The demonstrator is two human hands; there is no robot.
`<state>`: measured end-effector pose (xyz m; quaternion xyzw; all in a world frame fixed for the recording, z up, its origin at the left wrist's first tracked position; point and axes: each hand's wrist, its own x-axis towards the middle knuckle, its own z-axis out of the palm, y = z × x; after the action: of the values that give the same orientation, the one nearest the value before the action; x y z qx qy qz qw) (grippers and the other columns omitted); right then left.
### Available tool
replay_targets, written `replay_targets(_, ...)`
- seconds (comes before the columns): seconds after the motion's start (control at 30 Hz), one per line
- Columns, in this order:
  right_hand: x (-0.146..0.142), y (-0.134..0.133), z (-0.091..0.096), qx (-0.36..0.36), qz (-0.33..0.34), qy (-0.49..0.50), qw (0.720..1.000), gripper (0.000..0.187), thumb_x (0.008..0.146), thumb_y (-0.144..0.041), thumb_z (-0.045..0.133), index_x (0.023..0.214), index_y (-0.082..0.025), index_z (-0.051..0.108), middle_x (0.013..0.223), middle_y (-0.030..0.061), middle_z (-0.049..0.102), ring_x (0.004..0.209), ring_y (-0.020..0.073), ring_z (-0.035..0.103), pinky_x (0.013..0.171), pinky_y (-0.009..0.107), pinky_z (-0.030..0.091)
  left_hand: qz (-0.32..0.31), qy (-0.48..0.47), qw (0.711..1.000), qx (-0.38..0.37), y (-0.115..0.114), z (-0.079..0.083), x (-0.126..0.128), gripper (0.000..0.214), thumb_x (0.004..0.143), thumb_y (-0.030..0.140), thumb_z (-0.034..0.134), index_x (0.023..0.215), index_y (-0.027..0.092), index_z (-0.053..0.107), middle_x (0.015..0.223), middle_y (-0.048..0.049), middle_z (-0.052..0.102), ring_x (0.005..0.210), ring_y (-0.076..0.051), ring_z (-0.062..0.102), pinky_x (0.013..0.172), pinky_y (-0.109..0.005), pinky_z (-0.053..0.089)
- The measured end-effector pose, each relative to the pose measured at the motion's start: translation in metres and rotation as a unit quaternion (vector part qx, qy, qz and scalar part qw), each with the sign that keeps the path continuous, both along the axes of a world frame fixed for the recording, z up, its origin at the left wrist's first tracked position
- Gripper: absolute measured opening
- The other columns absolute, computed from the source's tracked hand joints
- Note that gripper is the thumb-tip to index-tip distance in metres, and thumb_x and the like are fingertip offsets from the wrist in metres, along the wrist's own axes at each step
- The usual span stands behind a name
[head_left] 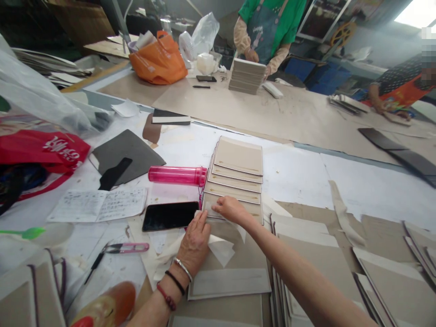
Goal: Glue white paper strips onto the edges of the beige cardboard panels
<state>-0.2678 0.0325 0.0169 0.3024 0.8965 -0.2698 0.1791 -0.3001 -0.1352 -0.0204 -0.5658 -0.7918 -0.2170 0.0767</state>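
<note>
My left hand (195,240) lies flat, fingers together and stretched out, pressing a white paper strip (221,247) onto a grey board cover (231,277). My right hand (229,208) is closed in a pinch on the upper end of that paper strip, at the near edge of a fanned stack of beige covers (238,170). A black phone (169,215) lies just left of my left hand, and a pink bottle (177,175) lies on its side beyond it.
Scissors with pink handles (117,249), a handwritten notebook (98,204) and a red bag (41,150) lie to the left. Grey boards (323,254) are stacked to the right. Across the table, a person in green holds a stack of covers (247,75); another person (398,91) works far right.
</note>
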Motion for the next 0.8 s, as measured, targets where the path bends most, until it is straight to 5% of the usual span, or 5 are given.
replay_targets(0.27, 0.009, 0.000, 0.016, 0.040, -0.001, -0.044, 0.998, 0.034, 0.068, -0.048, 0.056, 0.088, -0.022, 0.062, 0.092, 0.0078, 0.066, 0.084, 0.0213, 0.058, 0.058, 0.025, 0.035, -0.020, 0.036, 0.998, -0.050, 0.006, -0.001, -0.005, 0.031, 0.071, -0.004, 0.033, 0.083, 0.010, 0.058, 0.104, -0.0143, 0.063, 0.102, -0.022, 0.055, 0.090, -0.035, 0.045)
replay_targets(0.47, 0.075, 0.036, 0.039, 0.033, -0.042, -0.080, 0.995, 0.023, 0.075, -0.037, 0.050, 0.070, -0.018, 0.062, 0.074, 0.0043, 0.064, 0.070, 0.0154, 0.056, 0.054, 0.022, 0.031, -0.036, 0.054, 0.996, -0.053, 0.005, 0.002, -0.005, 0.031, 0.072, -0.003, 0.032, 0.078, 0.011, 0.058, 0.105, -0.0150, 0.062, 0.103, -0.021, 0.054, 0.091, -0.035, 0.043)
replay_targets(0.6, 0.111, 0.045, 0.031, 0.067, -0.130, -0.064, 0.987, 0.027, 0.078, -0.039, 0.045, 0.073, -0.017, 0.061, 0.074, 0.0043, 0.063, 0.068, 0.0145, 0.054, 0.053, 0.022, 0.030, -0.042, 0.066, 0.995, -0.056, 0.004, -0.001, -0.006, 0.029, 0.074, 0.000, 0.032, 0.079, 0.010, 0.059, 0.105, -0.0155, 0.062, 0.103, -0.023, 0.054, 0.090, -0.036, 0.044)
replay_targets(0.8, 0.116, 0.036, 0.012, 0.131, -0.177, -0.045, 0.974, 0.030, 0.081, -0.044, 0.042, 0.084, -0.020, 0.061, 0.092, 0.0066, 0.063, 0.082, 0.0179, 0.056, 0.062, 0.025, 0.036, -0.059, 0.071, 0.993, -0.069, 0.005, -0.001, -0.007, 0.030, 0.074, 0.000, 0.031, 0.079, 0.010, 0.058, 0.106, -0.0169, 0.061, 0.103, -0.024, 0.054, 0.088, -0.038, 0.045)
